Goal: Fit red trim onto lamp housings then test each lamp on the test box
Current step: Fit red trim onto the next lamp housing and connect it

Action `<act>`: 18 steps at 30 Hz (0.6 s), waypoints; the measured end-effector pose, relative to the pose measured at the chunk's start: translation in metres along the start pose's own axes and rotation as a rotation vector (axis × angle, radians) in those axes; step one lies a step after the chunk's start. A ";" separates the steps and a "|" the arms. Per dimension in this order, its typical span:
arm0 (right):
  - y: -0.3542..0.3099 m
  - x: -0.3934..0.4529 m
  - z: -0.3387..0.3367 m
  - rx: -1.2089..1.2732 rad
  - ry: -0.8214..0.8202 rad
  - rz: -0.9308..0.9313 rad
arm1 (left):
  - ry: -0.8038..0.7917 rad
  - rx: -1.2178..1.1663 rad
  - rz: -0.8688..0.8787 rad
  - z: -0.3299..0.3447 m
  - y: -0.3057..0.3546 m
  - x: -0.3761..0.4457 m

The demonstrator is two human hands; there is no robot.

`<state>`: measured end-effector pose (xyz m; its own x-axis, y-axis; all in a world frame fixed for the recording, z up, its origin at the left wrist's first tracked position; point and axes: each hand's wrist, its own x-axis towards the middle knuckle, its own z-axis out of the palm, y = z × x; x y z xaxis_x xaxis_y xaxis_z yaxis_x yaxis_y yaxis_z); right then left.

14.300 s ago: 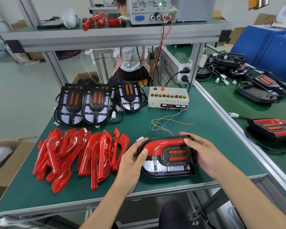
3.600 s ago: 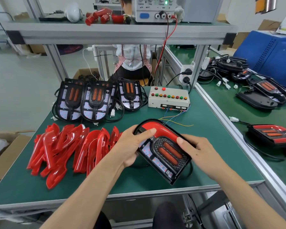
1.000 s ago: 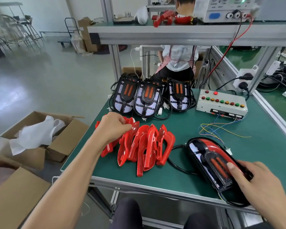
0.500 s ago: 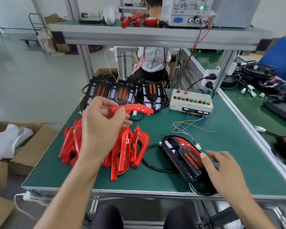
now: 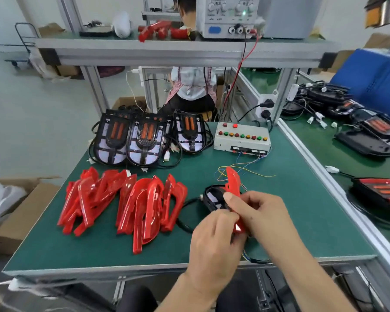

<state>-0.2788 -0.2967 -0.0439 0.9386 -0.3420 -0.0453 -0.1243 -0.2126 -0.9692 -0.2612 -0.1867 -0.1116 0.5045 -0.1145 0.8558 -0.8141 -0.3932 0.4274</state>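
Note:
Both hands hold one red trim piece (image 5: pixel 233 183) above the table's front right. My left hand (image 5: pixel 214 242) grips its lower end and my right hand (image 5: pixel 260 212) pinches its middle. Directly beneath lies a black lamp housing (image 5: pixel 212 197) with red trim, mostly hidden by my hands. A heap of several red trim pieces (image 5: pixel 131 201) lies to the left. Three bare black housings (image 5: pixel 144 138) stand in a row at the back. The grey test box (image 5: pixel 242 140) with coloured buttons sits behind my hands, coloured wires trailing from it.
The green table (image 5: pixel 302 221) ends close to me. A power supply (image 5: pixel 229 16) stands on the shelf above. Finished lamps (image 5: pixel 381 190) lie on the bench to the right. A person sits behind the table. Cardboard boxes (image 5: pixel 20 210) stand on the floor at left.
My left hand carried the picked red trim piece from over the heap rightward to above the lamp housing. My right hand left the housing and took hold of the trim.

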 end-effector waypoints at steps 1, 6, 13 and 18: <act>0.002 0.003 -0.001 -0.019 -0.022 0.030 | -0.040 0.013 0.009 -0.001 -0.002 -0.002; 0.012 0.026 -0.015 -0.500 0.081 -0.076 | -0.216 -0.121 -0.290 -0.018 -0.005 -0.017; 0.027 0.018 0.000 -1.033 -0.001 -0.272 | -0.423 -0.055 -1.048 -0.007 -0.050 0.026; 0.024 0.011 0.011 -1.091 0.042 -0.344 | -0.442 -0.432 -1.394 0.009 -0.062 0.045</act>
<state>-0.2677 -0.2955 -0.0703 0.9679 -0.1381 0.2101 -0.0953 -0.9748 -0.2016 -0.1858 -0.1761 -0.1026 0.8959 -0.1755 -0.4081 0.3885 -0.1359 0.9114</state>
